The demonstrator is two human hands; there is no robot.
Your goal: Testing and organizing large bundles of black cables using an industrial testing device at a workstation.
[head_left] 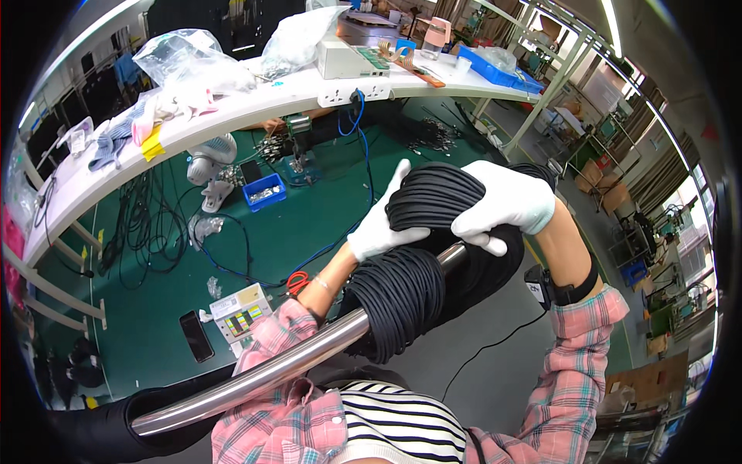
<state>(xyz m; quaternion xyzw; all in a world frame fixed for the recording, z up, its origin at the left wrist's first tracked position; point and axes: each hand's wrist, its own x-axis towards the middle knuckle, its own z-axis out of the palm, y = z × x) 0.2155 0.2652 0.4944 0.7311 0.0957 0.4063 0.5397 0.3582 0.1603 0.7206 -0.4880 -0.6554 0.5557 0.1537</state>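
Note:
In white gloves, both my hands grip a thick bundle of black cables [434, 193] just above a shiny metal bar [263, 380]. My left hand [382, 226] is wrapped round the bundle's left side, thumb up and fingers beneath. From the right, my right hand [506, 205] closes over the top, its fingertips curled at the near side. Another looped bundle of black cables [398, 305] drapes over the bar nearer to me. More black cables hang behind and under my right hand. Whether the held bundle touches the bar is hidden.
On the green-topped bench [147, 340] lie a phone [196, 336], red-handled scissors [297, 282], a blue parts tray [265, 206], a white fan [210, 161] and loose cables. Another person's hand is near a small bench press [298, 139]. A white shelf [255, 110] spans the back.

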